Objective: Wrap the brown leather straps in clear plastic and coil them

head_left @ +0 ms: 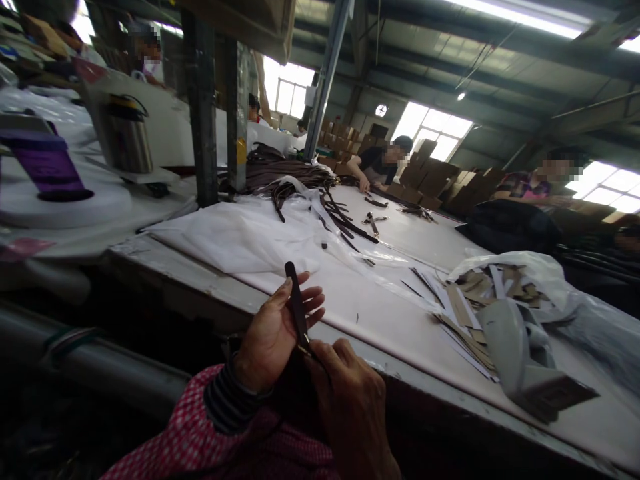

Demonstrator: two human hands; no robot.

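A dark brown leather strap with a rounded top end stands nearly upright in front of me. It lies across the palm of my left hand, the thumb pressing on it and the fingers half spread behind. Small gold-coloured metal shows at its lower end. There my right hand has its fingers curled and pinched around the strap's lower part. What else those fingers cover is hidden. Both hands are just off the near edge of a white-topped table.
More dark straps lie piled at the table's far left, beside translucent plastic sheeting. To the right are a grey plastic tape dispenser, tan and white strips and a plastic bag. A metal post rises at left. Co-workers sit across the table.
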